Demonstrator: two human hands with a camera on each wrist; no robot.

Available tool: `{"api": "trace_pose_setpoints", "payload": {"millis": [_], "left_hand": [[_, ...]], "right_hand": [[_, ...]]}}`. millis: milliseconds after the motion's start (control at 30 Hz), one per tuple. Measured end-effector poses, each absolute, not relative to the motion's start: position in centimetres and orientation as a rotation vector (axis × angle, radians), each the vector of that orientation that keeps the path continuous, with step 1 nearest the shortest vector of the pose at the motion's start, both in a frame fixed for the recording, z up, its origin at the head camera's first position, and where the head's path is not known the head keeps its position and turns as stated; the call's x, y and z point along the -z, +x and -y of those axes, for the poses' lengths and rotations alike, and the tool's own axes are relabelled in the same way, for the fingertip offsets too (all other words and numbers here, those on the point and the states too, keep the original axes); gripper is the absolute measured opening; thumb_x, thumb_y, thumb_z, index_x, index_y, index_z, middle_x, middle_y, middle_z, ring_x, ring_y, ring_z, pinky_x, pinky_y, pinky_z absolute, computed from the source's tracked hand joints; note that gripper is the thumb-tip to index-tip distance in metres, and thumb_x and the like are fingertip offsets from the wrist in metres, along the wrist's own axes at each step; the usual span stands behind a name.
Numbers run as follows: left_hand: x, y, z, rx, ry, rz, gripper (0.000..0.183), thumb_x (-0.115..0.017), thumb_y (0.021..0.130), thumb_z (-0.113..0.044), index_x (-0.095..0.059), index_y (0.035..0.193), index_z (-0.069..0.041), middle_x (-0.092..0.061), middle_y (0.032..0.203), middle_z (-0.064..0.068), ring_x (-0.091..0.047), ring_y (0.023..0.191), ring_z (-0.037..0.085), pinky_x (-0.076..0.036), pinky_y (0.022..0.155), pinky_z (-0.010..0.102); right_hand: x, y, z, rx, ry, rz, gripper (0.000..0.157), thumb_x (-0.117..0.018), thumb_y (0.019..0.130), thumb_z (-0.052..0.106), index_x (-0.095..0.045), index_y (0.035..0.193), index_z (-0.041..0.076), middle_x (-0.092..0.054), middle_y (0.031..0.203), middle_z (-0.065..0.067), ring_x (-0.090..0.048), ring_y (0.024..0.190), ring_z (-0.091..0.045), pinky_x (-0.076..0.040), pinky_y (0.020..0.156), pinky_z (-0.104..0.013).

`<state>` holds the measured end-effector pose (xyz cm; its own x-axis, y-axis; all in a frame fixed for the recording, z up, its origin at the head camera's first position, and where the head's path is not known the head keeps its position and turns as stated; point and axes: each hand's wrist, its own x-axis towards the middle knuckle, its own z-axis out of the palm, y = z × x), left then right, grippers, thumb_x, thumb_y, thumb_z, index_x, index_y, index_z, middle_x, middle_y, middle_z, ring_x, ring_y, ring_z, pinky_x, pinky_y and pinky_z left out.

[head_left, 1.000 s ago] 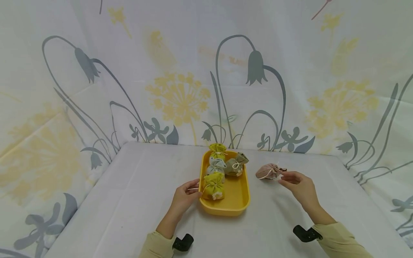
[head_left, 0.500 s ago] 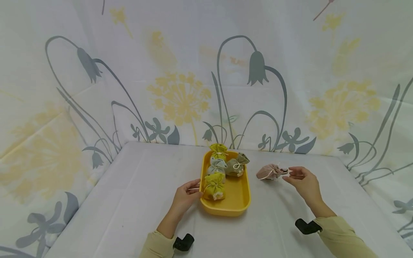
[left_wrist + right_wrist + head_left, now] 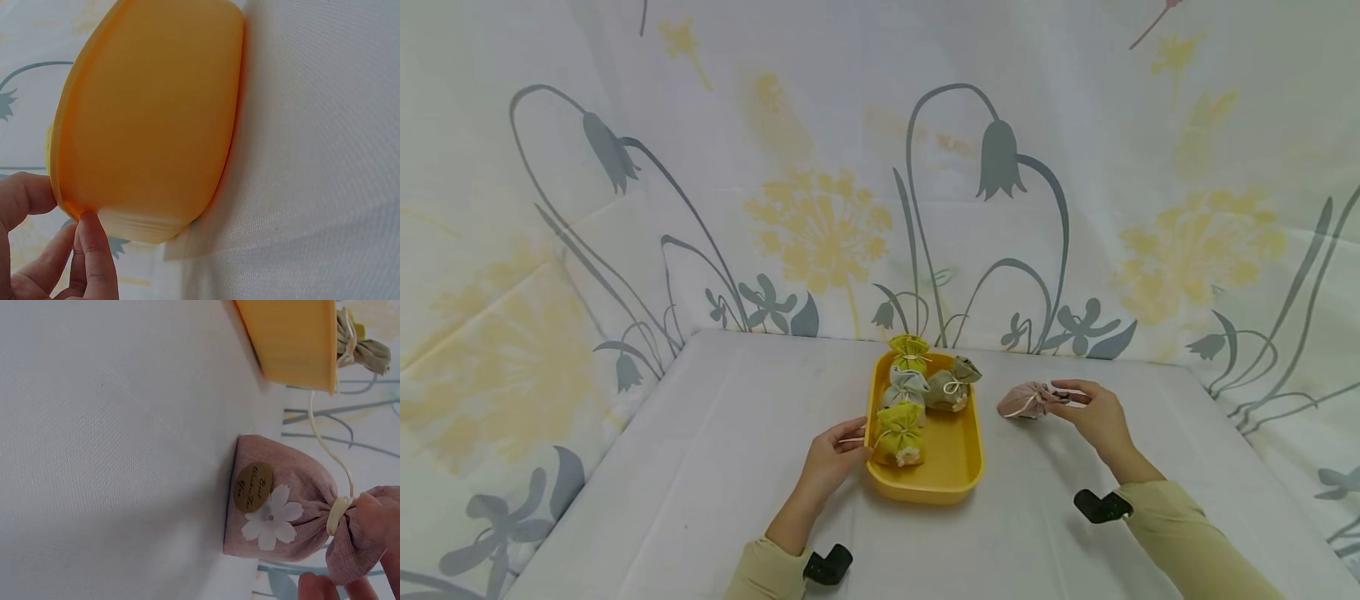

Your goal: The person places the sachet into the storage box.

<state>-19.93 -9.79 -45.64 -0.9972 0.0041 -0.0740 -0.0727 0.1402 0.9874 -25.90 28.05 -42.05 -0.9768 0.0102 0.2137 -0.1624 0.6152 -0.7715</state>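
Observation:
A yellow plastic tray (image 3: 951, 454) stands mid-table, its left rim pinched between the thumb and fingers of my left hand (image 3: 829, 461). In the left wrist view the tray's outer wall (image 3: 153, 106) fills the middle. Right of the tray sits a dusty-pink drawstring pouch (image 3: 1021, 401). My right hand (image 3: 1099, 422) has its thumb and fingers around the gathered neck of that pouch. The right wrist view shows the pouch's white flower (image 3: 272, 517), round brown label (image 3: 253, 487) and pale cord (image 3: 337, 514), with the thumb right at the tie.
Inside the tray, along its left side, are two yellow-green pouches (image 3: 899, 442) and a pale grey-blue pouch (image 3: 904, 385). An olive-grey pouch (image 3: 947, 390) leans at its right wall. Behind the white-covered table (image 3: 760, 400) hangs a flower-printed curtain (image 3: 820, 125).
My right hand first drew back slightly from the pink pouch's neck, then moved left onto it. The left hand stays at the tray's rim. The view has shifted slightly.

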Motion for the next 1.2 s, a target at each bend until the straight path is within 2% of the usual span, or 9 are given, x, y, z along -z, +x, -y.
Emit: {"api": "trace_pose_setpoints", "payload": {"millis": [100,200,267,367,700,1200], "left_hand": [[45.6,-19.9,9.8,-2.03,-0.06,-2.321,0.046,-0.067,0.082,-0.006,-0.056,0.127,-0.001,-0.058,0.112,0.011,-0.058,0.096,0.021,-0.051,0.08,0.029],[45.6,-19.9,9.8,-2.031,-0.062,-2.323,0.046,-0.067,0.082,-0.006,-0.056,0.127,-0.001,-0.058,0.112,0.011,-0.058,0.096,0.02,-0.05,0.08,0.029],[45.6,-19.8,9.8,-2.031,-0.068,-2.324,0.047,-0.067,0.082,-0.006,-0.056,0.127,-0.002,-0.058,0.112,0.01,-0.058,0.097,0.021,-0.05,0.081,0.03],[45.5,-19.8,9.8,-2.032,-0.071,-2.319,0.047,-0.067,0.082,-0.006,-0.056,0.127,-0.002,-0.058,0.112,0.011,-0.058,0.098,0.021,-0.05,0.082,0.031],[45.7,-19.9,9.8,-2.037,-0.059,-2.314,0.047,-0.068,0.082,-0.006,-0.056,0.127,-0.002,-0.058,0.112,0.011,-0.058,0.097,0.021,-0.05,0.081,0.03],[45.6,-19.9,9.8,-2.032,-0.058,-2.32,0.046,-0.067,0.082,-0.005,-0.056,0.127,-0.002,-0.058,0.112,0.01,-0.058,0.096,0.02,-0.05,0.081,0.029]], "right_hand": [[42.1,-26.2,-27.8,-1.285,0.145,2.641,0.039,-0.072,0.081,0.011,-0.062,0.114,-0.007,-0.058,0.114,-0.024,-0.056,0.102,-0.036,-0.047,0.066,-0.014],[42.2,-26.3,-27.5,-1.302,0.144,2.638,0.036,-0.072,0.081,0.01,-0.063,0.111,-0.009,-0.063,0.105,-0.022,-0.059,0.089,-0.018,-0.048,0.064,-0.016],[42.2,-26.4,-27.5,-1.31,0.132,2.639,0.034,-0.071,0.082,0.01,-0.063,0.11,-0.009,-0.063,0.104,-0.021,-0.057,0.082,-0.007,-0.049,0.063,-0.017],[42.1,-26.5,-27.4,-1.309,0.114,2.645,0.034,-0.07,0.083,0.012,-0.063,0.109,-0.009,-0.063,0.103,-0.021,-0.055,0.079,-0.002,-0.048,0.063,-0.017],[41.8,-26.8,-26.8,-1.324,0.088,2.592,0.031,-0.069,0.085,0.015,-0.065,0.104,-0.009,-0.067,0.089,-0.011,-0.054,0.072,-0.001,-0.046,0.061,-0.018],[40.8,-25.5,-25.7,-1.363,0.078,2.594,0.037,-0.068,0.086,0.023,-0.065,0.104,-0.008,-0.066,0.092,-0.015,-0.055,0.075,-0.004,-0.045,0.063,-0.019]]}}
